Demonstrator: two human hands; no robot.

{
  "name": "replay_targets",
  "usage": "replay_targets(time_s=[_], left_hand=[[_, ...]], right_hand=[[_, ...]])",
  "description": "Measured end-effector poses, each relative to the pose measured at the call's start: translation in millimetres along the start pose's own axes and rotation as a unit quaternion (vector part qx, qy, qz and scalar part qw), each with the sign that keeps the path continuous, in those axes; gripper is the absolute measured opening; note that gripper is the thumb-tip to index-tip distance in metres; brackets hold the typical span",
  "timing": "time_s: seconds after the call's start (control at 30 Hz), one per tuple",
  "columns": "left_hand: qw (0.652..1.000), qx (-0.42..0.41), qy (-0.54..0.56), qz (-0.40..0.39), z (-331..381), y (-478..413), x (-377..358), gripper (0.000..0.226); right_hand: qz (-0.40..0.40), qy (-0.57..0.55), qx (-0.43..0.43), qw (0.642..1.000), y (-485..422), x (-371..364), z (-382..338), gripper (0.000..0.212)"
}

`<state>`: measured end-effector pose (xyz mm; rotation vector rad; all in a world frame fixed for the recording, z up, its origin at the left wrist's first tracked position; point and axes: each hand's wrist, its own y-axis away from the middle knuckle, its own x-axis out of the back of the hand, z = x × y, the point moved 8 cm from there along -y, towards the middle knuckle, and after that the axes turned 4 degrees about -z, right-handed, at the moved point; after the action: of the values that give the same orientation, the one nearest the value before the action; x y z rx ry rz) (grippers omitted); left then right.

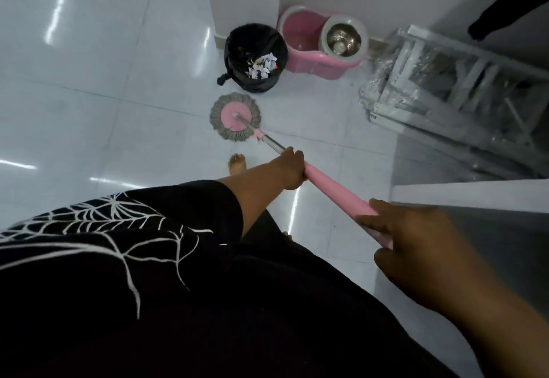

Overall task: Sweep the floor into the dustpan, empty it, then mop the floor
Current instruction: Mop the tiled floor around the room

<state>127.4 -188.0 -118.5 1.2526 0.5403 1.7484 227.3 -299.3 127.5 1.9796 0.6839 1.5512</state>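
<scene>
Counted from my feed: eight things, seven kinds.
I make out one mop [228, 116] mid-floor; from it, one black-lined bin [237, 42] at 12 o'clock, one pink bucket [309, 64] at 1 o'clock with one steel basket [343, 37] inside it, one plastic-wrapped metal frame [439, 86] at 3 o'clock, one bare foot [236, 163] at 6 o'clock, and two hands, the left hand [292, 169] and right hand [416, 247], at 4 o'clock.

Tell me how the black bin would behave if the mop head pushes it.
The black bin probably slides easily: it shows only paper scraps, so seems light, and the floor looks glossy. Its bag liner would likely crumple softly.
</scene>
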Motion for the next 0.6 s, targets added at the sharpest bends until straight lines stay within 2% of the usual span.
replay_targets(time_s=[0.13,0.27,0.5,0.6], left_hand=[[0.999,-0.046,0.000,-0.013,68,4,-52,0.052],[0.993,-0.106,-0.039,-0.042,112,-3,-82,0.049],[0.983,-0.149,-0.075,-0.072,117,-18,-77,0.049],[0.979,-0.154,-0.112,-0.073,119,-30,-66,0.050]], right_hand=[[0.017,-0.020,-0.082,0.996,61,-16,37,0.041],[0.052,-0.066,-0.128,0.988,96,-36,49,0.045],[0.135,-0.123,-0.148,0.972,86,-40,46,0.049],[0.135,-0.138,-0.161,0.968,75,-32,51,0.049]])
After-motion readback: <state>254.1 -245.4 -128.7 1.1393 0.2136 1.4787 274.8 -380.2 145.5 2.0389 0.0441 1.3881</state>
